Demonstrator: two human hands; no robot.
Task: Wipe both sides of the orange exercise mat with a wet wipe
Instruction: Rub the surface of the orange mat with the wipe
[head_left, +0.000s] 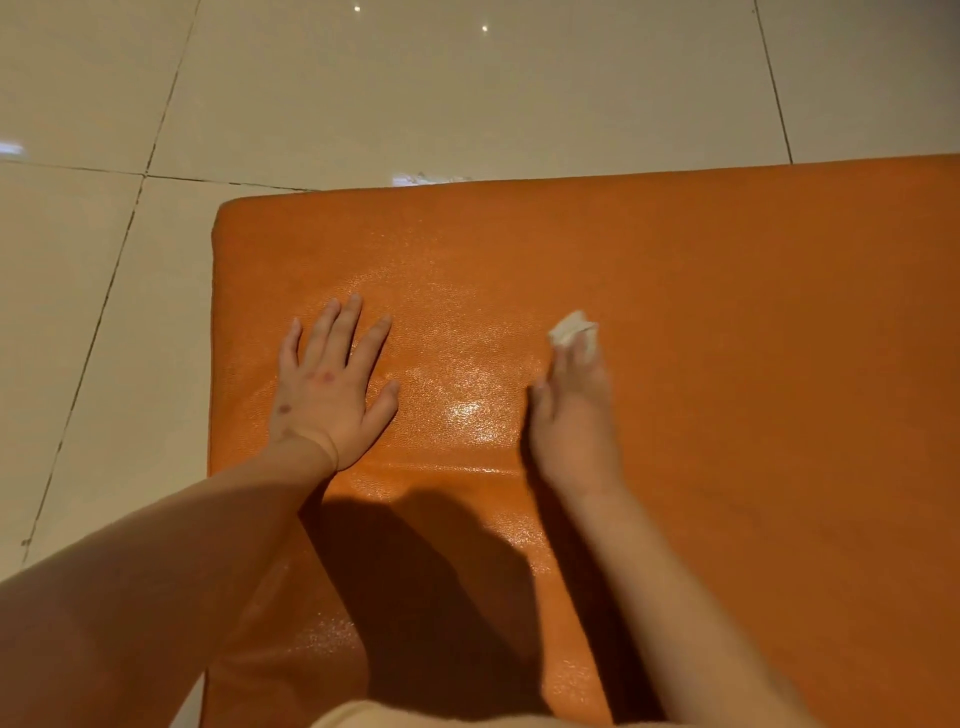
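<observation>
**Wipe pressed to the upper face of the mat, left hand bracing**

The orange exercise mat (675, 338) is laid flat on the tiled floor (363, 78), with its far-left corner in view and its right part running out of the picture. The left hand (327, 389) is spread flat on the mat near its left edge, fingers straight and splayed, nothing held. The right hand (571, 410) is set well apart from it, further toward the middle, and the wet wipe (571, 327) is bunched at its fingertips and pressed against the surface. That hand is blurred, so it cannot be told whether the fingers are curled round the wipe or only laid on it.

The mat is judged to be thick, padded and soft, with a grained, leather-like skin. A wet sheen is seen between the hands, so the cover is likely to be slippery where it is damp. A faint crease crosses the mat just below the wrists, which suggests a folding panel rather than one stiff board. For turning to the underside, the rounded left edge or the near-left corner is judged the best hold, taken with both hands, since a limp panel may sag or fold if lifted at one point.
</observation>
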